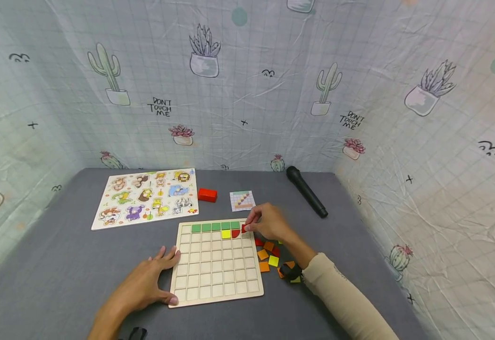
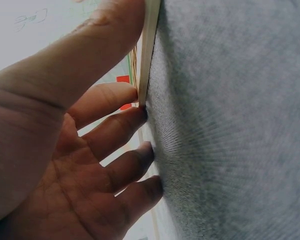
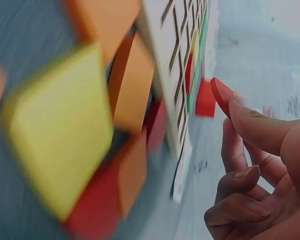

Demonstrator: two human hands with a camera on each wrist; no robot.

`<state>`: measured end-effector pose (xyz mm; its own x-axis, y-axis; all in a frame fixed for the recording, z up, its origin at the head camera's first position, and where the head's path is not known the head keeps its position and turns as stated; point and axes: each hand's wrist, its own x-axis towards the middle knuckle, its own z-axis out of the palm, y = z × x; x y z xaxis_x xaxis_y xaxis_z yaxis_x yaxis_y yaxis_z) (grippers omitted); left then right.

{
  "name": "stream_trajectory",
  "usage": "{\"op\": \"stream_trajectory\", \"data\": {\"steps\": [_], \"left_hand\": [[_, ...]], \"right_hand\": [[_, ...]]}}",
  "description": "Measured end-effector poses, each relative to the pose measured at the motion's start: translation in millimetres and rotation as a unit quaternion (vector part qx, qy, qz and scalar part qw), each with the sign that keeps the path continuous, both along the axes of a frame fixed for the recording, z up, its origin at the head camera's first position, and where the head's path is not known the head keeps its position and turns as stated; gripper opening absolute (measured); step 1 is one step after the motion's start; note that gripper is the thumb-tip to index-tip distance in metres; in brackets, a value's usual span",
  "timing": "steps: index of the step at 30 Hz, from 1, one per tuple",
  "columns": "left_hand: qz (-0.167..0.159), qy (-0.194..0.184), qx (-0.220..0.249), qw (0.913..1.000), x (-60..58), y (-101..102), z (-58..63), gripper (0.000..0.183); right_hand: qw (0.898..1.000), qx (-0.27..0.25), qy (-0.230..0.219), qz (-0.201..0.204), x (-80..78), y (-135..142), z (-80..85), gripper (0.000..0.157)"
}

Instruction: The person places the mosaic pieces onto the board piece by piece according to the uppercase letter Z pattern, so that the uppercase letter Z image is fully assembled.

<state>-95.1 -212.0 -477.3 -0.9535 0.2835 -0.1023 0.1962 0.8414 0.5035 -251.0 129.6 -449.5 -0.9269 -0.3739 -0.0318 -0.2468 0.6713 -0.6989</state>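
Note:
A wooden grid board lies on the grey table, with several green squares along its top row. In the row below sit a yellow square and a red rounded piece. My right hand is over the board's far right corner. Between thumb and fingertip it pinches a thin red piece with a curved edge. My left hand rests along the board's left side, its fingers spread and its thumb at the near left corner. In the left wrist view, fingertips touch the board's edge.
Loose orange, red and yellow pieces lie right of the board, under my right forearm. A small pattern card and a red block stand behind it. An animal puzzle board lies far left, a black microphone far right.

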Motion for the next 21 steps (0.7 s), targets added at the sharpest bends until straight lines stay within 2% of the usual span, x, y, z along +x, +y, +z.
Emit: {"op": "stream_trajectory", "data": {"steps": [6,13,21], "left_hand": [[-0.004,0.005,0.0,1.0,-0.1,0.6,1.1,0.119],[-0.003,0.009,0.006,0.9999,0.4,1.5,0.6,0.119],[-0.005,0.014,0.007,0.9999,0.4,0.7,0.0,0.118]], "right_hand": [[0.999,0.004,-0.025,0.026,7.4,-27.8,-4.0,0.014],[0.998,0.057,-0.015,0.031,15.3,-49.0,-9.9,0.017],[0.996,0.077,-0.005,0.051,20.2,-59.9,-8.9,0.014]]}}
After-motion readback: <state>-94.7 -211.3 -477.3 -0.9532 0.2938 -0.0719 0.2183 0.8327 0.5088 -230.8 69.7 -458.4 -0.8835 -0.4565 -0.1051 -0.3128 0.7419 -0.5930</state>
